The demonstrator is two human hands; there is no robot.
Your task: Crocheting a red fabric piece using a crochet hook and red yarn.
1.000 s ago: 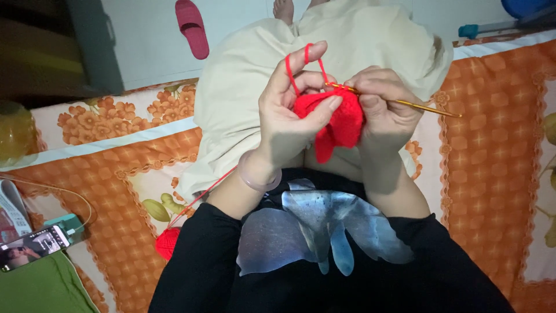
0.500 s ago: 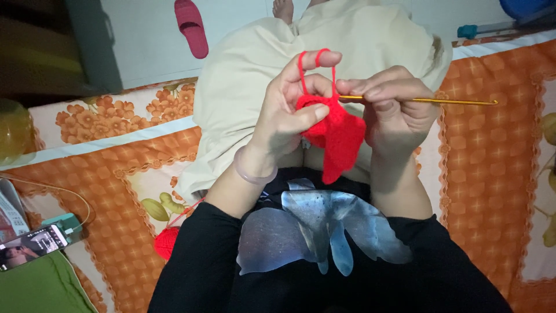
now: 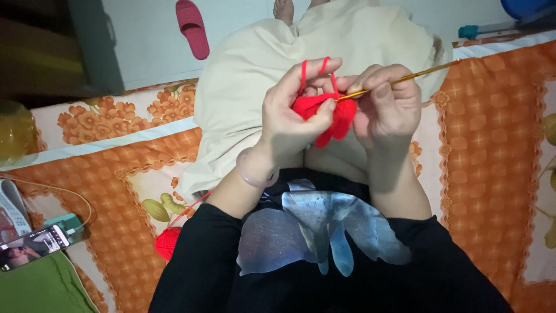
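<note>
Centre frame, above lap: left hand (image 3: 292, 113) pinches red crochet piece (image 3: 324, 116), yarn strand (image 3: 313, 72) looped over raised forefinger. Right hand (image 3: 388, 107) closed around gold crochet hook (image 3: 399, 80), tip at piece. Lower left: red yarn ball (image 3: 168, 242) on orange floral mat (image 3: 116, 168), no container. Versus half second ago: hook drawn in closer, piece bunched higher between fingers.

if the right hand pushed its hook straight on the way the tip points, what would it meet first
The red crochet piece: the hook in the right hand points left into it. Just behind are the left hand fingers pinching the piece, though depth is hard to judge.
</note>
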